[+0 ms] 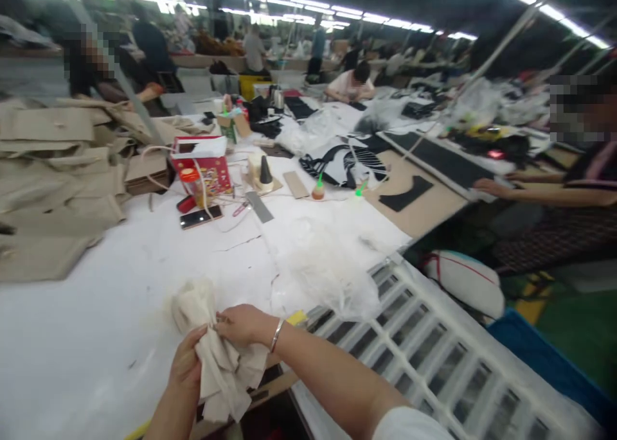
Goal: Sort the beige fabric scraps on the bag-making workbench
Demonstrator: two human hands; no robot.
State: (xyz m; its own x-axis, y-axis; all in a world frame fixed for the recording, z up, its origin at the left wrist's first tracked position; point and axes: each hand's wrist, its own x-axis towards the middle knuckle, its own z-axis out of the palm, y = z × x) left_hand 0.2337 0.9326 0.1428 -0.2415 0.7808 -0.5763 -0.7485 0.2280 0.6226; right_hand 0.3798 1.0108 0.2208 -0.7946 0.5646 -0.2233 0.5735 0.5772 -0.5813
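Both hands work low in the view, at about six o'clock. The left hand [186, 366] is closed around a crumpled cream woven cloth piece [219, 369], with its thumb pressed over the folds. The right hand [243, 324], which has a thin silver bangle [276, 334] at the wrist, pinches the same cloth from the two o'clock side with its fingers drawn together. The cloth is bunched between the two hands. Its upper end rests on the white-covered worktable [96, 311] and its lower end hangs past the table's near edge.

At one o'clock from the hands, close by, a crumpled clear plastic bag [332, 273] lies on the table, overlapping the start of a white lattice rack [409, 343] that runs off toward four o'clock. A small yellow tag [296, 318] sits just beside the right wrist.

Further off at twelve o'clock are a black smartphone [200, 217], a flat grey metal ruler [259, 207], a red printed carton with a white lid flap [207, 164] and a black thread cone [265, 170]. At ten o'clock there is a tall stack of folded beige garments [48, 170]. Toward two o'clock lie a black-and-white striped fabric [347, 164] and a brown cardboard sheet carrying a black cut piece [409, 196]. Beyond these, a co-worker's bare forearm [530, 193] rests on the table's far edge.

Nothing lies between the hands and the cloth.
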